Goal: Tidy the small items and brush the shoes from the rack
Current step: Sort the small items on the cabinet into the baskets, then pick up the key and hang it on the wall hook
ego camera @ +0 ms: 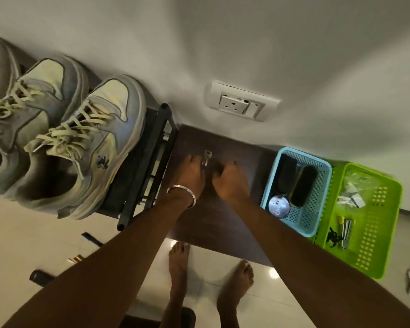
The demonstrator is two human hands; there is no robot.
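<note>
A pale wall (294, 55) with a white socket plate (243, 101) fills the top of the frame, and below it a dark brown wooden surface (213, 223) runs down the middle above glossy cream floor tiles (21, 233).

Both hands meet on that wood just above the centre of the frame. The left hand (189, 177), with a silver bangle (181, 194) at the wrist, lies fingers forward; a small silver key (207, 157) shows between its fingertips and the right hand (231, 183), whose fingers look curled under. The blur leaves it unclear whether either hand actually pinches the key or only touches it.

At the left, a pair of worn grey and cream sneakers (81, 147) with off-white laces sits on a black metal rack (149, 159), toes toward the wall, the uppers dingy and scuffed.

At the right edge of the wood stands a light blue mesh basket (317, 209) holding dark blocky objects and a round silver tin (279, 206). Touching its right side is a lime green basket (374, 237) with crumpled clear packets and small metal pieces. Two bare feet (179, 256) stand on the tiles at the lower centre.
</note>
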